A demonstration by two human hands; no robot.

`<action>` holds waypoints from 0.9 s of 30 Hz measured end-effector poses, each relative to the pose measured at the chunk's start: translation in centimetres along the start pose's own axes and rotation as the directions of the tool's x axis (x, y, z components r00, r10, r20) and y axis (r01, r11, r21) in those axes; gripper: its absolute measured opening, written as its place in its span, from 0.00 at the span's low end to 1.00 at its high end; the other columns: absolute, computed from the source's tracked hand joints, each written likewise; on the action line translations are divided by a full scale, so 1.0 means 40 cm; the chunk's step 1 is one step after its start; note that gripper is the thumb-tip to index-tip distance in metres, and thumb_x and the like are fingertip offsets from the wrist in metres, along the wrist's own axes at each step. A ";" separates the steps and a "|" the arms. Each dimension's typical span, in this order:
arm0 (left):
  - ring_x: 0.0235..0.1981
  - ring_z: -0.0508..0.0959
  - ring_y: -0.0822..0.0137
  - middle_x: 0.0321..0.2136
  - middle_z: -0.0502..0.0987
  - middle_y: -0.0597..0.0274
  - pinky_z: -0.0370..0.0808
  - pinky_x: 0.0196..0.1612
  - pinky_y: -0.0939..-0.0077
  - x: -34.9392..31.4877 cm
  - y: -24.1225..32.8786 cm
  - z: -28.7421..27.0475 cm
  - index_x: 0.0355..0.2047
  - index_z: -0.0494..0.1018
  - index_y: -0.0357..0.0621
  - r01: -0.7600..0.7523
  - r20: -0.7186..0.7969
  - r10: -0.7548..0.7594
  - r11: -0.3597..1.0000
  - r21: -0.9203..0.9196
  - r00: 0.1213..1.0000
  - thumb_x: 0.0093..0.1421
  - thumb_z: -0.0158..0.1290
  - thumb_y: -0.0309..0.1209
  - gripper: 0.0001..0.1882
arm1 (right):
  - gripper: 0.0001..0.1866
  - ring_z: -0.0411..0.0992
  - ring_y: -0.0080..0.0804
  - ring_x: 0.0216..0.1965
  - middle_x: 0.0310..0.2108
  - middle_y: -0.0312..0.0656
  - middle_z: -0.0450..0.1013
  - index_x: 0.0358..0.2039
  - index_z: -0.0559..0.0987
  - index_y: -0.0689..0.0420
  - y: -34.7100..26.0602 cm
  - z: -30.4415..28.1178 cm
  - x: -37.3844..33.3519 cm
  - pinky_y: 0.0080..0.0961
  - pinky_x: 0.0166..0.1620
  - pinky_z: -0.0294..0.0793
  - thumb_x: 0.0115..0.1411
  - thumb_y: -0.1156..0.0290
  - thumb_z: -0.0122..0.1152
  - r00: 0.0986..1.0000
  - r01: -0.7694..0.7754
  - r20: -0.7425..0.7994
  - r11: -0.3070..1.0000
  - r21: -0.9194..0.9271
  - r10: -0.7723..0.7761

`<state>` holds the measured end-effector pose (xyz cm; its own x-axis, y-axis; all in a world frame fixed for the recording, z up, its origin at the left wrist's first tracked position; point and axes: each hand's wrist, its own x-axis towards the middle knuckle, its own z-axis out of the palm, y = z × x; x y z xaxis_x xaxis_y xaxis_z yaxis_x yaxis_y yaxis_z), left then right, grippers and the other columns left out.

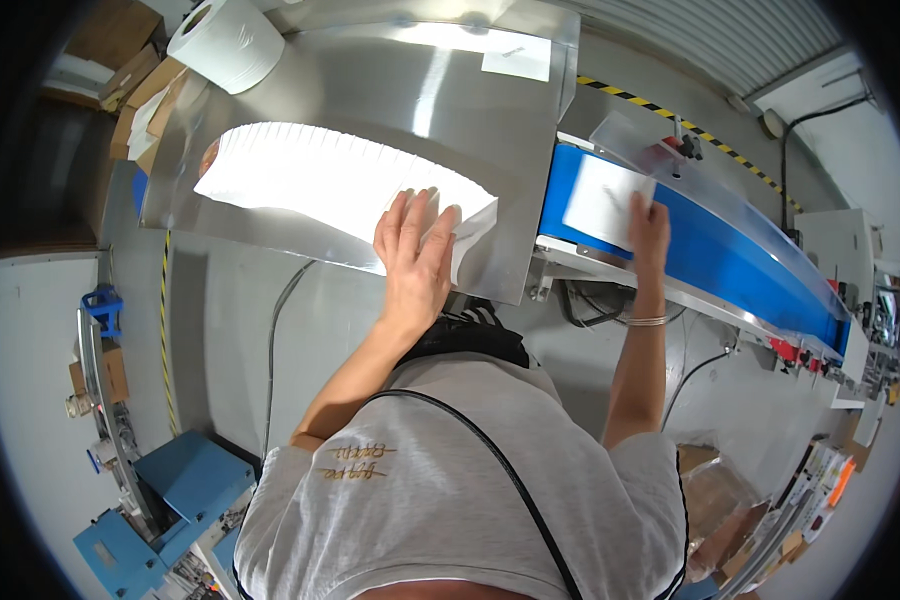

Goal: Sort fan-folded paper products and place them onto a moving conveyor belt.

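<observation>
A fanned row of white paper sheets [300,175] lies across a shiny metal table [450,95]. My left hand [415,250] rests flat on the near end of the row, fingers spread. My right hand [650,225] presses on a single white sheet [600,200] lying on a blue conveyor belt [730,255] to the right of the table. A thin bracelet sits on that wrist.
A big roll of white paper [228,42] stands at the table's far left, next to cardboard boxes [135,95]. A clear guard with a red knob [670,150] sits over the belt. Blue machine parts [165,500] stand on the floor at lower left. Yellow-black tape [670,120] marks the floor.
</observation>
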<state>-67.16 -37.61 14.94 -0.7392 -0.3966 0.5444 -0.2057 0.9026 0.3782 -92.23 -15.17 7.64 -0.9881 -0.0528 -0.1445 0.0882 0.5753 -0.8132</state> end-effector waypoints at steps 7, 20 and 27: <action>0.60 0.59 0.48 0.55 0.67 0.55 0.52 0.60 0.53 0.006 0.008 -0.012 0.41 0.78 0.47 0.053 0.048 -0.050 0.997 -0.061 0.998 0.51 0.57 0.20 0.16 | 0.27 0.70 0.44 0.42 0.42 0.48 0.72 0.47 0.72 0.57 -0.114 -0.031 -0.083 0.36 0.46 0.69 0.46 0.68 0.70 0.755 0.632 0.051 0.703 -0.326 -0.654; 0.61 0.58 0.44 0.57 0.63 0.49 0.53 0.61 0.50 0.014 -0.027 -0.010 0.47 0.74 0.45 0.067 0.018 -0.067 0.997 -0.038 0.998 0.53 0.55 0.21 0.19 | 0.16 0.73 0.31 0.40 0.42 0.48 0.75 0.44 0.72 0.61 0.073 0.115 -0.015 0.25 0.43 0.71 0.65 0.61 0.49 0.739 0.468 0.149 0.660 0.588 -0.657; 0.58 0.61 0.45 0.54 0.66 0.48 0.54 0.59 0.46 0.009 -0.040 -0.011 0.43 0.76 0.41 -0.004 -0.003 0.004 0.999 -0.051 1.000 0.51 0.54 0.17 0.18 | 0.30 0.66 0.54 0.49 0.48 0.54 0.70 0.50 0.70 0.61 -0.044 -0.038 -0.075 0.37 0.51 0.66 0.52 0.57 0.65 0.774 0.071 -0.333 0.596 -0.800 -0.539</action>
<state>-66.80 -39.27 14.85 -0.7380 -0.3937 0.5480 -0.1696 0.8943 0.4140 -89.61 -14.80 10.36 -0.8540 -0.0795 0.5141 -0.1188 0.9919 -0.0441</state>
